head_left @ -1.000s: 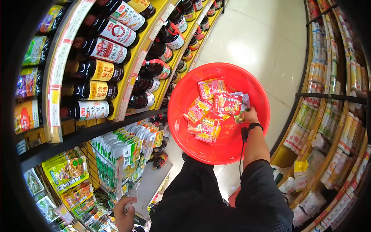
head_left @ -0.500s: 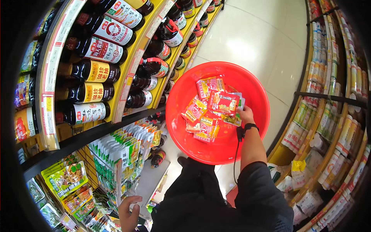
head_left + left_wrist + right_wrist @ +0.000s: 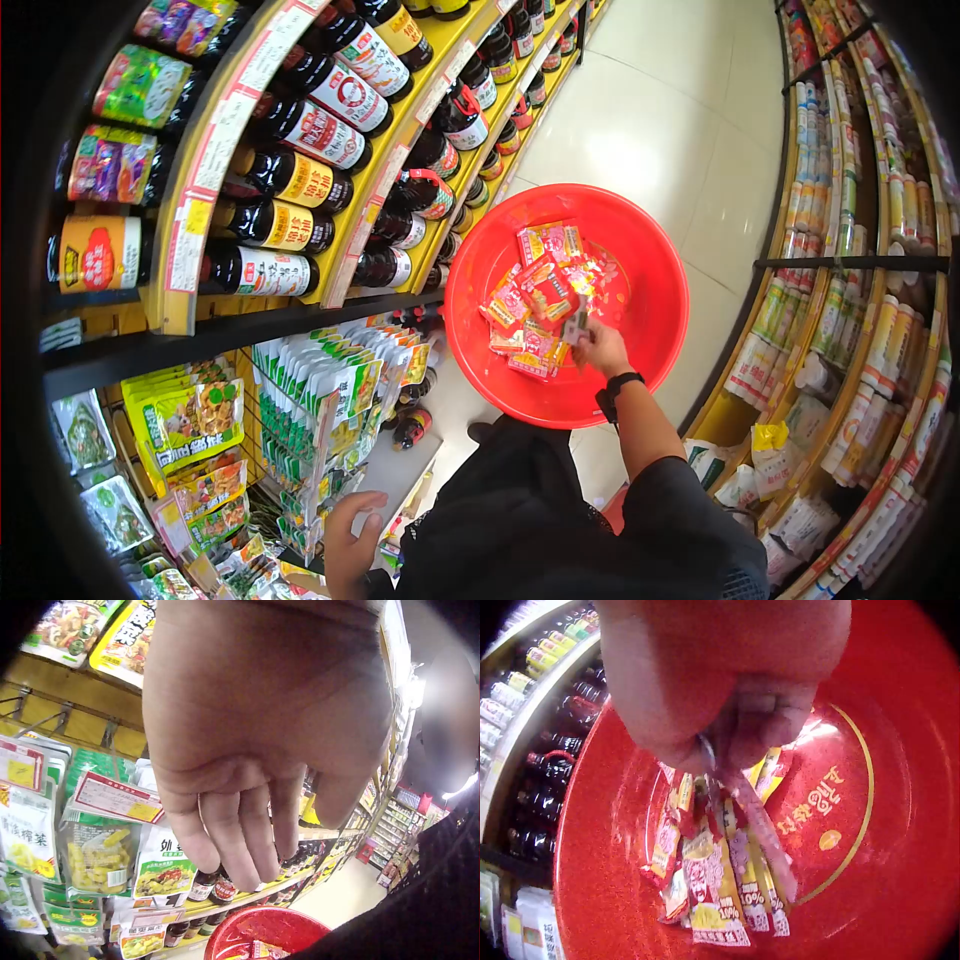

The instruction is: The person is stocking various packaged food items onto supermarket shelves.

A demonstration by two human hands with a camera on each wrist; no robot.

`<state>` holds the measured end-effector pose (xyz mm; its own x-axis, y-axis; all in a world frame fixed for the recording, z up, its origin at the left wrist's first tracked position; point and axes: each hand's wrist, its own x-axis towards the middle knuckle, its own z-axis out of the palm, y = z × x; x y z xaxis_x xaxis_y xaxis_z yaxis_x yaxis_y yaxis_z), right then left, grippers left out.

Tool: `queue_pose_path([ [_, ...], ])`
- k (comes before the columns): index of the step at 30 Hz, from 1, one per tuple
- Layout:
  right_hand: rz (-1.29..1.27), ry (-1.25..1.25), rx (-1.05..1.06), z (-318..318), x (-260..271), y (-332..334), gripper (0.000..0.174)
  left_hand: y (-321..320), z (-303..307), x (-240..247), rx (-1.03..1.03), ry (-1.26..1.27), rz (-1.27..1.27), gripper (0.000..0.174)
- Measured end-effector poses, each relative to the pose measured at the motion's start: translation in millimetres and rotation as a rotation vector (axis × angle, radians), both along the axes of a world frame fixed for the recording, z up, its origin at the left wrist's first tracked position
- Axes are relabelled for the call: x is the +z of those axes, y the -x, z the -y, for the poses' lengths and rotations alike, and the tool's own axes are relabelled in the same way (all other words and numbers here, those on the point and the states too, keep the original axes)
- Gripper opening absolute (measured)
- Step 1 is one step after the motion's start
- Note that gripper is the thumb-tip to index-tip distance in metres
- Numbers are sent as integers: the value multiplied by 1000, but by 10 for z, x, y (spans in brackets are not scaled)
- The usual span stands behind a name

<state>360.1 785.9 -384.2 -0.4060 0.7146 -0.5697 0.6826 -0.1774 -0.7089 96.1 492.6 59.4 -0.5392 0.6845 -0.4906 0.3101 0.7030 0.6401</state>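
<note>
Over the red basin (image 3: 650, 295), a packet (image 3: 576, 326) juts from the right hand (image 3: 605, 350).

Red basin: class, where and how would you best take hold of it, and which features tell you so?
Probably by the rim, at opposite left and right points, coming in from outside with thumbs over the edge. The red basin is wide, round and open, and packets lie inside it, so a balanced two-sided grip should help keep it level.
</note>
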Motion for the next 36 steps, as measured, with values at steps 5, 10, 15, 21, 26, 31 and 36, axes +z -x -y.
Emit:
queue_pose_path([
  [5,-165,-141,176,323,307,163,6,-38,152,-38,6,-86,-2,29],
  [10,-170,-134,226,326,1020,313,8,-98,318,-80,7,-126,-18,28],
  [15,-143,-114,312,406,1405,376,19,-121,568,-143,13,-170,-25,26],
  [21,-232,-162,346,625,1746,619,25,-77,853,-192,40,-196,-61,26],
  [26,-379,-15,463,847,2103,912,32,-22,1102,-233,87,-282,-3,27],
  [31,-629,162,641,1233,3141,1195,30,123,1350,-180,72,-352,-137,33],
  [36,-728,269,897,1678,3756,1520,31,178,1486,-168,258,-713,240,43],
])
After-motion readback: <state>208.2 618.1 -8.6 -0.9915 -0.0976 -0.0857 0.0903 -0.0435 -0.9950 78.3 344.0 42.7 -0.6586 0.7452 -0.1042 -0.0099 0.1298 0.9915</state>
